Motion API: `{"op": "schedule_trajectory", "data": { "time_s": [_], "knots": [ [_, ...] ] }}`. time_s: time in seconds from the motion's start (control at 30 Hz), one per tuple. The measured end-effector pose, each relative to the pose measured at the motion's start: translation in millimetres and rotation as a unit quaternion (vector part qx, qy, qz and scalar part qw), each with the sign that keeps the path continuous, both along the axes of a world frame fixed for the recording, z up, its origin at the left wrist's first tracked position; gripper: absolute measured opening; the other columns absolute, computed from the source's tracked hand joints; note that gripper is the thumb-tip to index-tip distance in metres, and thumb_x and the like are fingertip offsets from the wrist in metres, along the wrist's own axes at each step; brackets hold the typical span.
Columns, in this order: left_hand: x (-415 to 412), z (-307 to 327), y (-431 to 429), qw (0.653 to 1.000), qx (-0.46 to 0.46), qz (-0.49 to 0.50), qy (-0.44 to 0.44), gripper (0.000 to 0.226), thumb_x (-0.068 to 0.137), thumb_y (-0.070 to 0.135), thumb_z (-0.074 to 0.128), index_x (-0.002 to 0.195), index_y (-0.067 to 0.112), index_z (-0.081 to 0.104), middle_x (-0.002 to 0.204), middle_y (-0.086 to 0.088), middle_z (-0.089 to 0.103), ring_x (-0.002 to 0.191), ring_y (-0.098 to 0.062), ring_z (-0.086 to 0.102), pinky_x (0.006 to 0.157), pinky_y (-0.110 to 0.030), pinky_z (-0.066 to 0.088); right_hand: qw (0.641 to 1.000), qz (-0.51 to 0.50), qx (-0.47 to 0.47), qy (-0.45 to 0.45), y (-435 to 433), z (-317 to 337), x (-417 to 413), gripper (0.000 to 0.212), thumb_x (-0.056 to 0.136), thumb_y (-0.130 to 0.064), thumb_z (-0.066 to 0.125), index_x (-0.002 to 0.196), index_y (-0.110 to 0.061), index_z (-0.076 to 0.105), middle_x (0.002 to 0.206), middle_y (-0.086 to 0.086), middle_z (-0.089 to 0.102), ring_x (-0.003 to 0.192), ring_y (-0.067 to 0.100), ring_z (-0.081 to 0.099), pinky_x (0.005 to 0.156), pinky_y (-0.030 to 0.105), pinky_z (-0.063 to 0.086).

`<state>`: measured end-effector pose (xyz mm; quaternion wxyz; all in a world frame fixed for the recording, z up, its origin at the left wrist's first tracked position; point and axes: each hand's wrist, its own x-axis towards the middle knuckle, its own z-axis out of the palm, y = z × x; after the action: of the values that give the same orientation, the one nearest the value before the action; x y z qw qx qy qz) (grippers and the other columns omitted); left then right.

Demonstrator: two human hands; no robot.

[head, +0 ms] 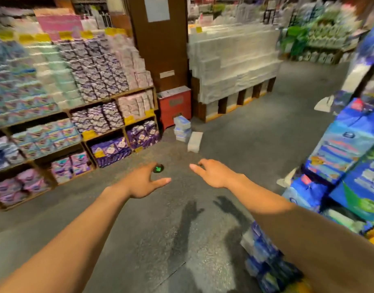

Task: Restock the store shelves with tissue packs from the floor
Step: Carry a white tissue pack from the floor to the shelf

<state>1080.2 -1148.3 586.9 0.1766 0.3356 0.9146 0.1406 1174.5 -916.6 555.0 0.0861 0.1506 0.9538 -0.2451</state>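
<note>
Tissue packs lie stacked on the floor ahead, beside a red box; none is lifted yet. From left: the shelves look mostly stocked, with some room in the lower bays. Your left hand reaches forward, fingers loose and apart, holding nothing. Your right hand does likewise, fingers spread, empty. Judged stage: the approach, with the pickup yet to come.

middle aisle: bare floor, wide open straight ahead
left side: packed shelves wall it off
ahead: tissue packs on the floor beside a red box, brown pillar right behind
right side: blue stacks crowd in close
</note>
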Motion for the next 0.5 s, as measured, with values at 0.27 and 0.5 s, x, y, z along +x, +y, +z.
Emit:
{"op": "schedule_trajectory", "data": {
  "time_s": [0.27,0.5],
  "knots": [
    [-142.8,-22.1,124.3,0.998,0.036,-0.005,-0.05,0.097,0.078,0.082,0.047,0.15,0.019,0.037,0.152,-0.006,0.048,0.134,-0.024,0.05,0.111,-0.037,0.04,0.997,-0.055,-0.046,-0.032,122.8,2.3,-142.3,0.07,0.102,-0.06,0.039,0.151,-0.01,0.04,0.155,0.012,0.042,0.137,0.03,0.045,0.11,0.041,0.039],
    [-325.7,-60.3,242.2,0.996,0.064,-0.026,-0.054,0.077,0.091,0.059,0.059,0.151,0.017,0.036,0.153,-0.012,0.044,0.138,-0.027,0.045,0.111,-0.042,0.04,0.995,-0.087,-0.043,-0.023,233.4,-26.3,-304.2,0.055,0.104,-0.052,0.044,0.142,-0.013,0.052,0.143,0.011,0.056,0.123,0.03,0.056,0.103,0.038,0.044]
  ]
}}
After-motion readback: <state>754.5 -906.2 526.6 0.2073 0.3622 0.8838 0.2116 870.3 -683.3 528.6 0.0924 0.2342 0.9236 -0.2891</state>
